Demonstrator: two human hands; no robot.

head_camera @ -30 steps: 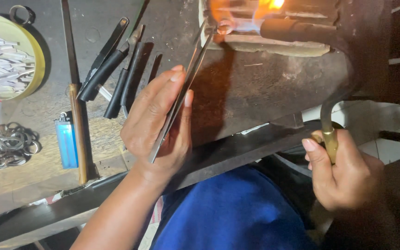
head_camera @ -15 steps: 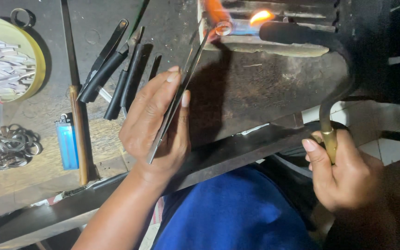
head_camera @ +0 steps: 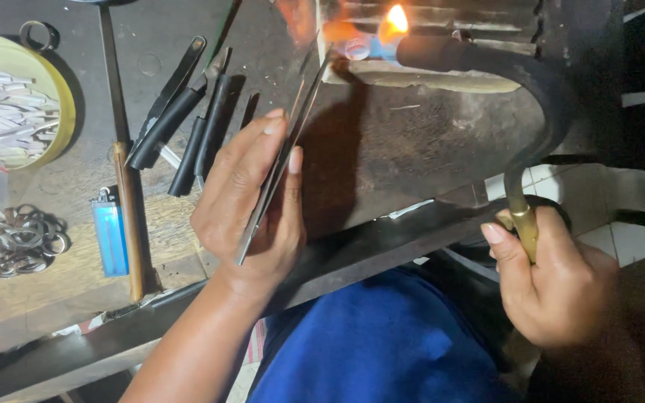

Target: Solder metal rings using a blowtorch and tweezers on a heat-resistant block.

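My left hand (head_camera: 251, 201) grips long metal tweezers (head_camera: 284, 153) whose tips reach up to a small ring-shaped piece (head_camera: 357, 49) at the flame. My right hand (head_camera: 558, 287) is closed on the brass handle of a curved black torch (head_camera: 520, 89), off the bench's right edge. The torch nozzle points left and an orange flame (head_camera: 396, 19) burns at the small piece on a pale block (head_camera: 419, 75). Between my arms my blue clothing (head_camera: 382, 343) fills the bottom of the view.
Several dark-handled pliers (head_camera: 188, 119) lie left of my left hand. A blue lighter (head_camera: 110, 239), a long wooden-handled tool (head_camera: 125, 186), a pile of metal rings (head_camera: 20, 242) and a yellow dish (head_camera: 65, 112) of pale metal strips sit on the worn bench. White floor tiles (head_camera: 628, 231) show at right.
The flame has shifted and flickered around the small piece, and the view has drifted slightly. Both hands keep the same holds.
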